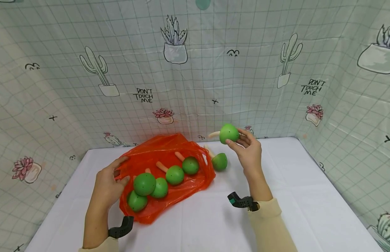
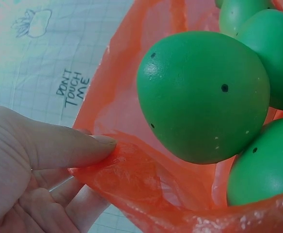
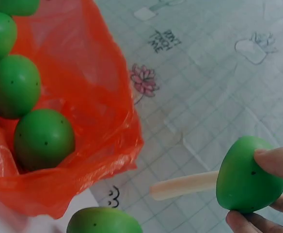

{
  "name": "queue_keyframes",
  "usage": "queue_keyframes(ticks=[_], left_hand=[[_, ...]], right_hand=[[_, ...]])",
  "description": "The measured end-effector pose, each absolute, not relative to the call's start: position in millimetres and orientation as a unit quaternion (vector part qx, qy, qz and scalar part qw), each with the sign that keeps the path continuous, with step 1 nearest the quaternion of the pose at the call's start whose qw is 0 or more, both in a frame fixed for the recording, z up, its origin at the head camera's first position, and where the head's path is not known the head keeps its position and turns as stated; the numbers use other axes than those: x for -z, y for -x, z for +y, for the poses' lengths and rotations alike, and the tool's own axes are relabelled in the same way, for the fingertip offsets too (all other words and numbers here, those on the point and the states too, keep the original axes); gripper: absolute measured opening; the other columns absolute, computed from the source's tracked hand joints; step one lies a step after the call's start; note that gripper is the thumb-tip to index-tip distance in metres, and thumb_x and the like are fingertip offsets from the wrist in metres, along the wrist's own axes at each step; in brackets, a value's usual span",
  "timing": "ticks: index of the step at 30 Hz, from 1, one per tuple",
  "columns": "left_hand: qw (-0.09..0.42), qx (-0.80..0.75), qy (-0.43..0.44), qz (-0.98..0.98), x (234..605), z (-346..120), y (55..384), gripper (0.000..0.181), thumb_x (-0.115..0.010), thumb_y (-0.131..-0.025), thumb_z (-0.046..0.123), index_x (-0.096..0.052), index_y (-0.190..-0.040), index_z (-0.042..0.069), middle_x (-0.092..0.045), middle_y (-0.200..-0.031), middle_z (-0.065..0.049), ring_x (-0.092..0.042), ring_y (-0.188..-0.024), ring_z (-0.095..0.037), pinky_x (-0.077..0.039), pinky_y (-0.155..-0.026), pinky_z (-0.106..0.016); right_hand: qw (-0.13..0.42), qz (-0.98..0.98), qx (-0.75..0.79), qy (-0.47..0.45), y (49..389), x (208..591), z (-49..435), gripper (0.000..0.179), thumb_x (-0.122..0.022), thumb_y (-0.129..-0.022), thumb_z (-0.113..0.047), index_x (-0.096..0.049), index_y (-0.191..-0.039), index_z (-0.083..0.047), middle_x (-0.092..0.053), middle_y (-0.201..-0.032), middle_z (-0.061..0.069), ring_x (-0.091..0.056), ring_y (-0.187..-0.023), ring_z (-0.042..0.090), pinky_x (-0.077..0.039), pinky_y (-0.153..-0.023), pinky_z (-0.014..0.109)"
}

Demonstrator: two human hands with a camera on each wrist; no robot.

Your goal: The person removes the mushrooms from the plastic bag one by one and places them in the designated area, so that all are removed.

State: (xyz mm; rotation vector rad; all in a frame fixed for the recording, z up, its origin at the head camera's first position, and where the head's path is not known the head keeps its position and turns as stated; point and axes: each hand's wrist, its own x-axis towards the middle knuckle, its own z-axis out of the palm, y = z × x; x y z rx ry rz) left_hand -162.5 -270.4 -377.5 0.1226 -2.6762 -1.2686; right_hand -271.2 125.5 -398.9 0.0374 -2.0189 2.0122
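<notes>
The left hand [image 2: 25, 155] is pinching the red plastic bag [image 2: 132, 165] at one corner, its thumb lying along the top of the film. Near that corner, a large green ball [image 2: 204, 97] with black dots is sitting over the film. From where I'm standing, a second ball [image 2: 275, 58] and a third ball [image 2: 265, 167] are peeking out beside it, farther from the corner. Past the bag's edge, a grid-printed cloth [image 2: 49, 58] is showing the words "DON'T TOUCH ME".

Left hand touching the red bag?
Touching. The left wrist view shows it: the left hand pinches the red bag at its edge, thumb over the plastic.
</notes>
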Motion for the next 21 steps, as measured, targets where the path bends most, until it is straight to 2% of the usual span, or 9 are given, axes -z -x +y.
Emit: queue_keyframes(ticks=[21], left_hand=[[0.076, 0.423, -0.046, -0.902, 378, -270, 164, 0.066, -0.066, -0.097, -0.008, -0.044, -0.158, 0.004, -0.050, -0.150, -0.032, -0.053, -0.134, -0.052, -0.053, -0.100, -0.057]], right_hand=[[0.102, -0.711, -0.693, 0.054, 293, 443, 143, 0.064, -0.079, -0.094, -0.009, -0.050, -0.151, -0.003, -0.058, -0.141, 0.022, -0.061, -0.127, 0.030, -0.052, -0.085, 0.014]])
